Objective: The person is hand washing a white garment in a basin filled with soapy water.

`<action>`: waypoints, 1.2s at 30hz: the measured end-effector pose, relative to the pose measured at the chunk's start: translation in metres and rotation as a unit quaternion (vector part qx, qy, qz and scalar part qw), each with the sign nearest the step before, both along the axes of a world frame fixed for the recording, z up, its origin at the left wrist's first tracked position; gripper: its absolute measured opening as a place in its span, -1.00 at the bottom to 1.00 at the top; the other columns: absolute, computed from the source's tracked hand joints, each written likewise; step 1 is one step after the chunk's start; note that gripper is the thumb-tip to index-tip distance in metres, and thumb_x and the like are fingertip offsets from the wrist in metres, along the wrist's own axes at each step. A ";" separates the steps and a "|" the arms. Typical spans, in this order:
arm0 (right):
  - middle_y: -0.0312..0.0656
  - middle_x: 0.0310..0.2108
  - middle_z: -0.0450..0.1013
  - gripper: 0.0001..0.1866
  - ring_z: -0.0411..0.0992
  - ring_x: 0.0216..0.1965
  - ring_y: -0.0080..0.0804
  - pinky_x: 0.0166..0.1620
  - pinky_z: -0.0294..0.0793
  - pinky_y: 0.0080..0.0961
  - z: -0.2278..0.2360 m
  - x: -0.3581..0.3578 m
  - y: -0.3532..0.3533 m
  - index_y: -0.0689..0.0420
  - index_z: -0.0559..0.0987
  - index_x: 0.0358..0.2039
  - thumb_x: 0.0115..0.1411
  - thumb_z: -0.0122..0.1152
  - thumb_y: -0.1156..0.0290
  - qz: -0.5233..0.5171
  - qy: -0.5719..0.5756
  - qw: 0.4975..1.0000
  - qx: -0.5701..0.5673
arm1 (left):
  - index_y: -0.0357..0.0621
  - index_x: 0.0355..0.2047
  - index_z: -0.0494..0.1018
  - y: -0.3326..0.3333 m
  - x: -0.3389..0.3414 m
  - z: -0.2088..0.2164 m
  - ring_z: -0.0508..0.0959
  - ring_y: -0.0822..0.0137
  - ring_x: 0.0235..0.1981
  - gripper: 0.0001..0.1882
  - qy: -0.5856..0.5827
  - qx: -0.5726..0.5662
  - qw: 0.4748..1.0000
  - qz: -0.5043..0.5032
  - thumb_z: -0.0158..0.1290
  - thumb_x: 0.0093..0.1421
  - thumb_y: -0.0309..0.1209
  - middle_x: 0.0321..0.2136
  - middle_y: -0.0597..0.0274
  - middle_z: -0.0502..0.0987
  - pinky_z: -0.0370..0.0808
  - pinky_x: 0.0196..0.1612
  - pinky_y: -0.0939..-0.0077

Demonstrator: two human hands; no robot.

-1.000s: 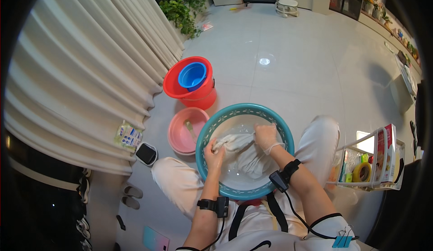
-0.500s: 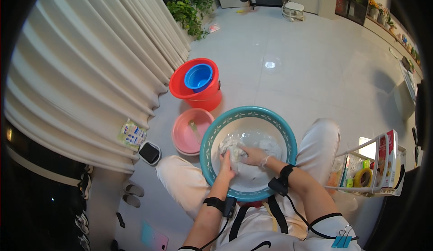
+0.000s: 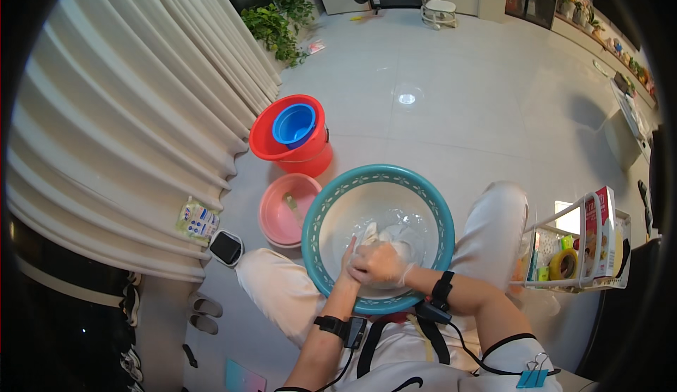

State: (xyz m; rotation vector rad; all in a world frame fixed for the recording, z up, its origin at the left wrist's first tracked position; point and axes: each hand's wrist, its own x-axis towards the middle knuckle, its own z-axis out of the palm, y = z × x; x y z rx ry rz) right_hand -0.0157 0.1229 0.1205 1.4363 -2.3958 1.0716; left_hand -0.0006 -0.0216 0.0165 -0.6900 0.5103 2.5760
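Observation:
A wet white cloth (image 3: 396,235) lies partly in the water of a large basin (image 3: 448,240) with a teal, patterned rim and white inside, standing between my knees. My right hand (image 3: 382,262), in a thin clear glove, is closed on the near part of the cloth. Tight against it on the left, my left hand (image 3: 350,265) grips the cloth too, its thumb pointing up. The right hand hides most of the left fingers and the bunched cloth between the hands.
Left of the basin sit pink basins (image 3: 271,212) with a small brush-like thing inside. Behind them stands a red bucket (image 3: 307,161) holding a blue tub (image 3: 294,124). A white basket (image 3: 564,283) of tapes and boxes is by my right knee. A curtain (image 3: 134,124) hangs at left.
My hands have come together nearer to me, the right one now overlapping the left. The cloth, held up between them before, sits lower and mostly beyond my hands. The view has shifted slightly.

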 end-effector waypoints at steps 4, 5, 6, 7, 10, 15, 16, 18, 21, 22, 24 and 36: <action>-0.14 -0.65 0.38 -0.76 0.41 -0.65 -0.12 -0.57 0.40 -0.20 -0.046 -0.036 0.007 0.03 0.56 -0.62 0.06 0.17 0.18 -0.087 0.050 0.995 -0.012 | -0.28 0.09 0.24 0.016 -0.005 0.015 0.49 0.15 -0.05 -0.47 -0.034 -0.134 0.989 0.048 -0.12 0.32 -0.09 -0.06 0.12 0.45 0.48 -0.02 0.33; -0.14 -0.65 0.39 -0.76 0.42 -0.63 -0.12 -0.55 0.41 -0.20 -0.044 -0.043 0.012 0.03 0.55 -0.63 0.06 0.16 0.19 -0.146 0.040 0.988 0.010 | -0.28 0.09 0.24 0.017 -0.008 0.024 0.49 0.15 -0.05 -0.47 -0.034 -0.134 0.989 0.048 -0.12 0.32 -0.09 -0.06 0.12 0.45 0.48 -0.02 0.33; -0.14 -0.65 0.39 -0.75 0.43 -0.61 -0.11 -0.54 0.41 -0.20 -0.042 -0.050 0.016 0.04 0.54 -0.65 0.07 0.16 0.19 -0.204 0.030 0.978 0.033 | -0.29 0.07 0.25 0.017 -0.012 0.033 0.49 0.16 -0.05 -0.50 -0.010 -0.225 0.972 0.070 -0.10 0.31 -0.14 -0.07 0.10 0.45 0.48 -0.03 0.35; -0.14 -0.65 0.39 -0.75 0.43 -0.61 -0.11 -0.54 0.41 -0.20 -0.044 -0.056 0.018 0.04 0.54 -0.65 0.07 0.16 0.19 -0.204 0.029 0.978 0.033 | -0.29 0.06 0.26 0.017 -0.014 0.040 0.49 0.18 -0.06 -0.54 0.014 -0.313 0.945 0.091 -0.08 0.31 -0.18 -0.09 0.08 0.46 0.47 -0.04 0.38; -0.08 -0.51 0.44 -0.80 0.46 -0.52 -0.04 -0.47 0.42 -0.15 -0.047 -0.070 0.022 0.03 0.58 -0.55 0.07 0.15 0.22 -0.279 -0.053 0.956 0.073 | -0.32 0.07 0.24 0.011 -0.020 0.041 0.47 0.24 -0.09 -0.46 0.085 -0.497 0.856 0.115 0.11 0.15 -0.33 -0.07 0.01 0.42 0.44 -0.08 0.43; -0.07 -0.08 0.37 -0.77 0.39 -0.13 0.02 -0.19 0.37 0.06 -0.063 -0.085 0.035 -0.06 0.59 -0.26 0.04 0.16 0.25 -0.321 -0.111 0.913 0.224 | -0.19 0.13 0.21 -0.003 -0.023 0.016 0.44 0.24 -0.10 -0.30 0.003 -0.645 0.762 0.055 0.23 -0.03 -0.40 -0.09 0.00 0.40 0.41 -0.09 0.45; -0.07 0.08 0.29 -0.66 0.30 0.06 0.05 -0.06 0.31 0.16 -0.061 -0.085 0.025 -0.09 0.57 -0.13 0.03 0.15 0.25 -0.316 -0.095 0.896 0.296 | -0.06 0.20 0.14 -0.019 -0.019 -0.008 0.44 0.25 -0.12 -0.25 -0.002 -0.656 0.755 0.006 0.21 0.00 -0.42 -0.03 0.00 0.36 0.43 -0.19 0.48; -0.07 0.15 0.22 -0.57 0.19 0.14 0.08 0.01 0.20 0.24 -0.078 -0.084 0.013 -0.15 0.51 -0.03 0.01 0.16 0.26 -0.278 -0.055 0.919 0.275 | 0.07 0.26 0.06 -0.031 -0.015 -0.035 0.44 0.27 -0.13 -0.20 -0.007 -0.662 0.748 -0.043 0.18 0.03 -0.43 0.03 0.00 0.31 0.45 -0.28 0.50; -0.03 0.20 0.17 -0.39 0.15 0.16 0.13 0.09 0.14 0.22 -0.072 -0.075 0.014 -0.17 0.40 0.13 -0.02 0.17 0.27 -0.221 -0.063 0.934 0.274 | 0.22 0.33 -0.09 -0.019 -0.013 -0.032 0.41 0.20 -0.04 -0.16 -0.032 -0.552 0.833 -0.034 0.12 0.12 -0.21 0.09 0.08 0.30 0.46 -0.28 0.29; 0.00 0.18 0.19 -0.32 0.24 0.11 0.14 0.10 0.20 0.12 -0.070 -0.073 0.027 -0.14 0.33 0.19 -0.03 0.17 0.26 -0.205 -0.111 0.927 0.292 | 0.28 0.34 -0.14 0.002 -0.020 -0.004 0.41 0.17 -0.02 -0.17 -0.069 -0.488 0.868 -0.056 0.06 0.16 -0.10 0.10 0.12 0.30 0.46 -0.28 0.23; -0.01 0.12 0.27 -0.34 0.31 0.04 0.10 0.07 0.27 0.01 -0.073 -0.073 0.030 -0.09 0.36 0.17 -0.02 0.17 0.23 -0.207 -0.213 0.923 0.245 | 0.34 0.35 -0.19 0.010 -0.024 0.022 0.40 0.14 0.01 -0.17 -0.104 -0.431 0.894 -0.062 0.00 0.19 0.02 0.12 0.17 0.30 0.46 -0.28 0.17; 0.01 -0.35 0.51 -0.71 0.50 -0.31 -0.06 -0.20 0.46 -0.23 -0.002 -0.004 -0.002 0.10 0.59 -0.31 0.03 0.17 0.18 -0.067 -0.211 0.975 0.014 | -0.25 -0.13 0.45 -0.004 -0.013 0.014 0.55 0.18 -0.20 -0.50 -0.014 -0.119 0.992 -0.036 -0.10 0.29 0.00 -0.22 0.10 0.54 0.50 -0.10 0.39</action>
